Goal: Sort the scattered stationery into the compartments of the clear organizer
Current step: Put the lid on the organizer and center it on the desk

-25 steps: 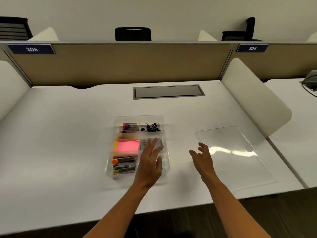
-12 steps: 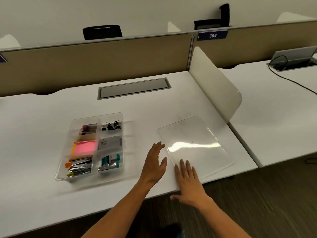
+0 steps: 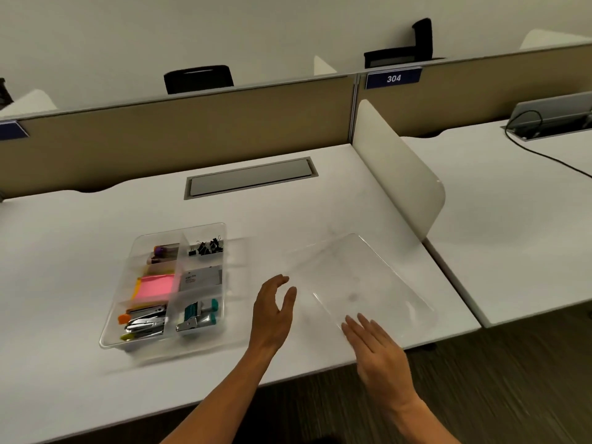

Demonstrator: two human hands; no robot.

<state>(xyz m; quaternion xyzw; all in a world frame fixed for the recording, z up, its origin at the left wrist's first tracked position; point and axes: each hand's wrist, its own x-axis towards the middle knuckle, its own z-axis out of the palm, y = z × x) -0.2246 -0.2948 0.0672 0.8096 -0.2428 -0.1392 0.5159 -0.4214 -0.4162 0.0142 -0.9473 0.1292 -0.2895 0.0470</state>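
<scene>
A white desk (image 3: 80, 251) runs across the view, backed by a tan partition (image 3: 160, 139). On its left half sits the clear organizer (image 3: 118, 331), a shallow tray split into six compartments in two columns. In the left column, the far compartment holds some purple-capped items (image 3: 161, 253) too blurred to name, the middle one a stack of pink sticky notes (image 3: 157, 287) over yellow ones, and the near one a pile of metal staplers (image 3: 144, 323) with an orange piece at their left end. In the right column, black binder clips (image 3: 206, 247) lie in the far compartment, a grey box (image 3: 200, 278) in the middle one, and a teal and silver tool (image 3: 198, 317) in the near one. A grey cable hatch (image 3: 250, 177) is set flush in the desk behind the organizer. Just right of the organizer the left hand (image 3: 272, 312) hovers over the desk, fingers relaxed and slightly apart, grasping nothing. Further right the clear lid (image 3: 368, 277) lies flat on the desk, well apart from the organizer. The right hand (image 3: 378, 350) lies at the lid's near edge with fingers straight and spread, released; whether the fingertips touch the lid cannot be told. A white curved divider (image 3: 400, 174) stands at the desk's right edge, and a blue label (image 3: 393, 78) above it reads 304.
</scene>
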